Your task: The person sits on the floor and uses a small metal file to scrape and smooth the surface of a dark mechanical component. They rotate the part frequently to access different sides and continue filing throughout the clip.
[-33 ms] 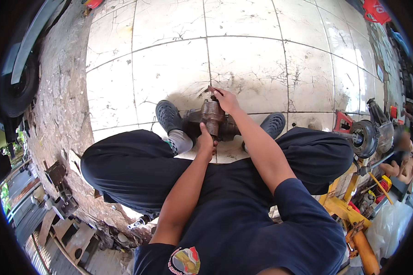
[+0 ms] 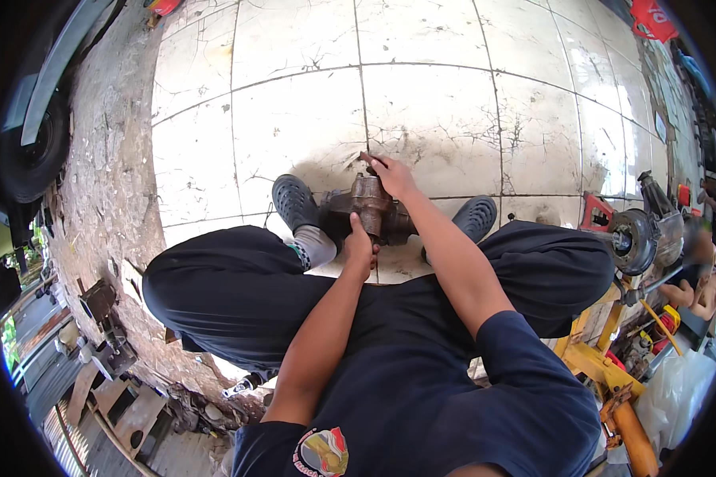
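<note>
A rusty brown metal housing point(image 2: 369, 203), dark and greasy lower down, sits between my feet, which wear grey perforated clogs point(image 2: 294, 203). At its top, my right hand point(image 2: 388, 175) is closed on a short thin metal piece point(image 2: 365, 157), whose exact form is unclear. My left hand point(image 2: 360, 246) is wrapped round the housing's near end, thumb along its side, with the other fingers partly hidden beneath.
A wheel point(image 2: 32, 151) is at left, with metal parts point(image 2: 103, 318) below it. At right are a red stand point(image 2: 593, 211), a large hub assembly point(image 2: 636, 238), yellow metal frames point(image 2: 597, 358) and a seated person point(image 2: 696, 278). White tiles point(image 2: 429, 103) lie ahead.
</note>
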Action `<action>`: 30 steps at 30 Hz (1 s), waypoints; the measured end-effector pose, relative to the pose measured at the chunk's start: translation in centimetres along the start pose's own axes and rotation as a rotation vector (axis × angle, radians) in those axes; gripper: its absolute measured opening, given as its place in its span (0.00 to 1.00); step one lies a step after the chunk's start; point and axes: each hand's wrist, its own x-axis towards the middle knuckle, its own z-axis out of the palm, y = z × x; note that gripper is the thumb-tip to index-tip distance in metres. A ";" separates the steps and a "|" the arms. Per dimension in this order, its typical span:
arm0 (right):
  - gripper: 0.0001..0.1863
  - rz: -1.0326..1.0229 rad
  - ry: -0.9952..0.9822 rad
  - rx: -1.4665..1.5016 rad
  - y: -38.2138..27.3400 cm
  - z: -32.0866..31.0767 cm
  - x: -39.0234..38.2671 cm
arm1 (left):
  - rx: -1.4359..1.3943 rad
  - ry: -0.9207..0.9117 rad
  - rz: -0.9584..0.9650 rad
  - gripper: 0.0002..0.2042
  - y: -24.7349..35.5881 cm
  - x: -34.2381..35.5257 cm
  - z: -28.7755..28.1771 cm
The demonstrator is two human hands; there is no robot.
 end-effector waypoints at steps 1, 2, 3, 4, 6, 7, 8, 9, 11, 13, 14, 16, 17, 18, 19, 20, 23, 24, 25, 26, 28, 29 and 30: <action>0.24 -0.035 0.008 -0.016 -0.2 1.0 -0.5 | 0.019 0.022 -0.003 0.38 -0.2 0.2 -0.4; 0.24 -0.069 0.021 -0.047 -0.1 1.1 -0.7 | 0.016 0.028 0.014 0.38 0.0 0.1 -0.3; 0.23 -0.025 0.018 -0.040 -0.2 1.4 -0.5 | 0.015 0.034 0.032 0.38 0.1 -0.1 -0.2; 0.23 -0.001 0.006 -0.056 -0.1 1.2 -0.3 | 0.014 0.039 0.050 0.38 0.2 -0.3 -0.1; 0.22 0.035 -0.019 -0.078 -0.1 1.1 0.4 | 0.069 0.045 0.108 0.39 0.1 -0.2 0.0; 0.21 0.058 0.005 -0.112 0.1 0.7 0.5 | 0.098 0.048 0.137 0.40 0.0 0.0 0.0; 0.21 0.074 0.018 -0.140 -0.3 0.8 0.4 | 0.179 0.100 0.191 0.41 -0.9 2.4 -0.7; 0.21 0.088 0.028 -0.168 -1.0 1.1 0.2 | 0.258 0.154 0.242 0.42 -2.4 6.2 -1.5; 0.20 0.158 0.119 -0.134 -1.0 0.9 -0.4 | 0.437 0.211 0.337 0.45 -2.1 7.2 -1.6; 0.20 0.158 0.205 -0.153 -0.9 0.5 -1.0 | 0.601 0.268 0.411 0.47 -0.9 6.5 -1.8; 0.19 0.207 0.222 -0.158 -0.7 -0.1 -1.3 | 0.685 0.279 0.443 0.48 0.5 5.0 -1.7; 0.18 0.293 0.263 -0.156 -0.8 -1.3 -1.4 | 0.783 0.198 0.444 0.49 3.5 2.6 -1.9; 0.18 0.325 0.279 -0.178 -0.8 -1.8 -1.5 | 0.857 0.169 0.474 0.49 4.5 3.3 -2.4; 0.18 0.336 0.301 -0.142 -0.7 -1.9 -1.8 | 0.933 0.137 0.504 0.50 5.8 3.1 -2.6; 0.17 0.346 0.323 -0.105 -0.6 -2.0 -2.4 | 0.982 0.113 0.512 0.49 6.9 2.9 -2.7; 0.17 0.363 0.349 -0.079 -0.2 -2.5 -3.1 | 1.023 0.090 0.518 0.49 7.3 3.2 -2.6; 0.17 0.396 0.397 -0.076 -0.1 -1.4 -3.1 | 1.117 0.072 0.537 0.48 8.2 3.5 -3.2; 0.17 0.413 0.409 -0.067 -0.1 -1.2 -3.0 | 1.111 0.069 0.549 0.48 8.1 3.6 -2.9; 0.18 0.406 0.446 -0.049 0.1 -1.5 -3.1 | 1.104 0.066 0.560 0.48 8.0 3.6 -2.6; 0.18 0.434 0.449 -0.037 0.2 -1.6 -3.1 | 1.104 0.068 0.565 0.48 8.0 3.1 -2.6; 0.18 0.491 0.455 -0.013 0.6 -2.0 -3.0 | 1.142 0.109 0.608 0.47 7.9 2.3 -2.1; 0.19 0.536 0.443 0.004 0.0 -2.9 -3.0 | 1.162 0.110 0.619 0.47 8.3 2.0 -1.6; 0.19 0.574 0.452 0.022 0.4 -3.0 -3.4 | 1.183 0.111 0.630 0.47 8.9 1.6 -1.2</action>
